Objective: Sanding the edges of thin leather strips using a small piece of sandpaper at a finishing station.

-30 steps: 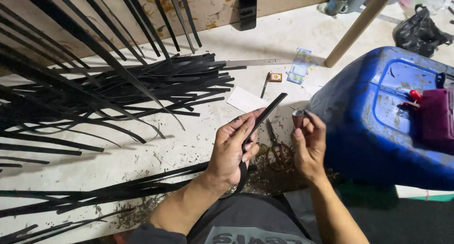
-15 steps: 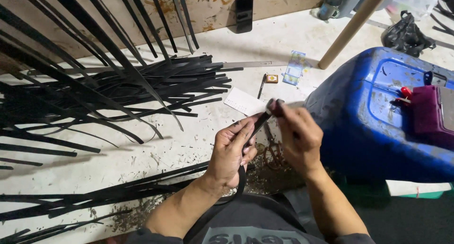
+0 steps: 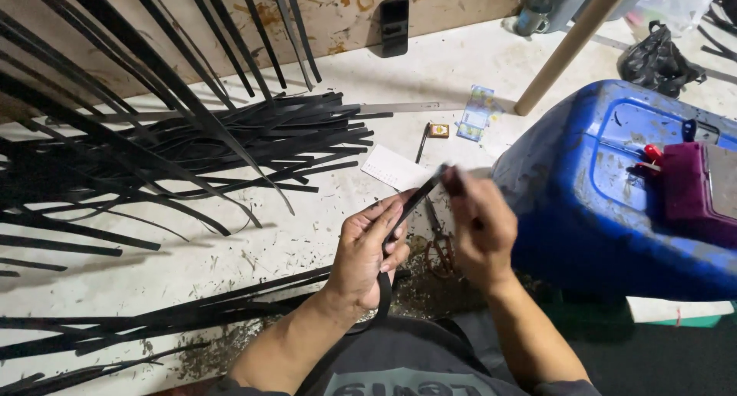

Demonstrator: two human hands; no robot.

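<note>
1. My left hand [image 3: 374, 250] is curled around a narrow black strip [image 3: 418, 198], thumb and fingers pinching it partway along its length; the strip runs up and to the right from this grip, above the floor [image 3: 307, 235].
2. My right hand [image 3: 477, 228] is closed at the strip's upper end. It is blurred, so I cannot tell whether it holds a small tool there.
3. Judged by its flat, slim shape, the strip looks light, springy and smooth-faced; a pinch across the flat faces, close to the worked end, should steady it best.
4. A pile of like strips [image 3: 230, 146] lies to the left; a blue barrel [image 3: 591, 204] lies to the right.
</note>
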